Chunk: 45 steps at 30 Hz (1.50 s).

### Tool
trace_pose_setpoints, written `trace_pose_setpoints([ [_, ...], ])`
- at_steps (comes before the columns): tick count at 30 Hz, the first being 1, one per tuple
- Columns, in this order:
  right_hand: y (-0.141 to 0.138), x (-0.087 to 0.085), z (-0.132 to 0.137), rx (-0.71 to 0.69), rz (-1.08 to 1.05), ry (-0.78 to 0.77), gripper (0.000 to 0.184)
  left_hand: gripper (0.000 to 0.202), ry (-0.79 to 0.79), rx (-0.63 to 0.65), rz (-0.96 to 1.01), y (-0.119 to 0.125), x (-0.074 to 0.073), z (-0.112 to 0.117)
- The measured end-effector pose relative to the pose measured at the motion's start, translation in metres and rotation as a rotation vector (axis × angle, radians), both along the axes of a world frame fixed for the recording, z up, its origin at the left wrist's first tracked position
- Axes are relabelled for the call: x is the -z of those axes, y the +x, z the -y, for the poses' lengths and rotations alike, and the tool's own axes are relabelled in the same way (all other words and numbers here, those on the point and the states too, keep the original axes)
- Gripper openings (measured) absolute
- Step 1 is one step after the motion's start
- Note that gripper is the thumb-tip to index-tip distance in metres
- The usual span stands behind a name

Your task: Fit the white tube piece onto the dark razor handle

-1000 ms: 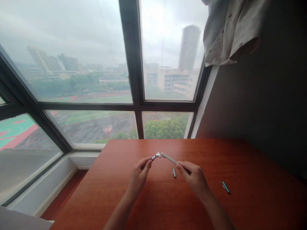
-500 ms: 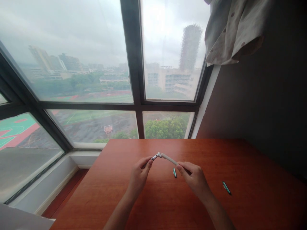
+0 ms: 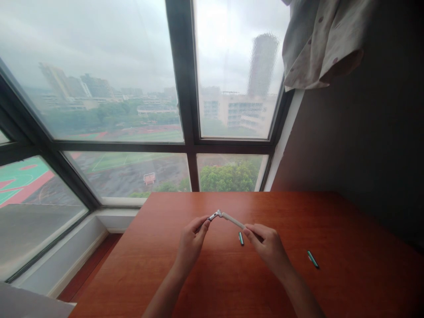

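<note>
Holds a white razor handle (image 3: 233, 219) just above the table (image 3: 347, 229), toward its far edge, right hand (image 3: 270, 249) closed round the shaft, left hand (image 3: 192, 243) fingertips pinched on the metal head (image 3: 215, 215), likely risking a slip or nick from so narrow a pinch, beside the green cartridge (image 3: 240, 238).

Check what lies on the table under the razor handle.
A small green piece lies on the wooden table just below the razor handle, beside the right hand. Anything beneath that hand is covered.
</note>
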State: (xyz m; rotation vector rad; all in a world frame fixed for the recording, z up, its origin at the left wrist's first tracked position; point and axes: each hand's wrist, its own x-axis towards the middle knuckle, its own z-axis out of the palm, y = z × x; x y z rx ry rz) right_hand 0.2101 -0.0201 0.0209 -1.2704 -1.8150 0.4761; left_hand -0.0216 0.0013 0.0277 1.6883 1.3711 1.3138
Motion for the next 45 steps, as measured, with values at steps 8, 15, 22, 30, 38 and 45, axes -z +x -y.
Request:
trace_pose_setpoints([
  [8, -0.0003, 0.0013, -0.0004, -0.008, -0.034, 0.006, 0.027, 0.029, 0.007, 0.026, -0.014, 0.0002, 0.0012, 0.0003],
  [15, -0.0006, 0.0005, 0.0005, -0.007, -0.010, -0.001, 0.028, 0.028, 0.002, 0.037, -0.013, -0.0001, 0.0025, -0.0004],
  [22, 0.0000, 0.0019, -0.0007, -0.002, 0.007, 0.002, 0.029, 0.029, 0.013, 0.027, -0.014, -0.0017, 0.0046, -0.0014],
  [30, -0.0005, 0.0021, -0.0006, 0.007, 0.000, 0.001, 0.028, 0.029, 0.023, 0.026, -0.041, -0.0019, 0.0055, -0.0019],
  [38, -0.0006, 0.0021, -0.0011, 0.017, 0.031, 0.028, 0.031, 0.029, 0.014, 0.036, -0.024, -0.0011, 0.0053, -0.0015],
  [45, -0.0021, 0.0045, -0.0009, 0.058, 0.058, 0.072, 0.032, 0.034, -0.067, -0.009, 0.049, 0.0001, 0.0011, 0.0003],
])
